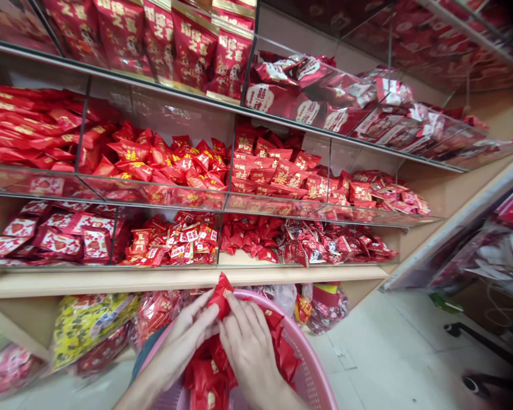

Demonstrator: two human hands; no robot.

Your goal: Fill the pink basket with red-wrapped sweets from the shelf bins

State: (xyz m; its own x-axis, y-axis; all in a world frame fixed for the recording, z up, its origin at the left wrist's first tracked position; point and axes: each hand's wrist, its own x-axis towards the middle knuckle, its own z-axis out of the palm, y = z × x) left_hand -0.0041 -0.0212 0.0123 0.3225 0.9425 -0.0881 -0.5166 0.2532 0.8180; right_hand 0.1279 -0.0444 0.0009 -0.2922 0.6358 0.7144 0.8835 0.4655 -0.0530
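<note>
A small red candy packet [221, 297] is pinched between my two hands, above a pink plastic basket [314, 359]. My left hand [192, 324] has its thumb and fingers on the packet's left side. On its right side, the fingers of my right hand [250, 339] are closed against it. Below them, several red packets [207, 381] with gold printing lie in the basket, partly hidden by my hands and forearms.
Glass-fronted shelves hold red packets [171, 159] in divided compartments. A wooden ledge [111, 280] runs just beyond my hands. Under it are a yellow patterned bag [89, 324] and other plastic bags [158, 310]. Black chair legs [483, 341] stand on the tiled floor [393, 353] at right.
</note>
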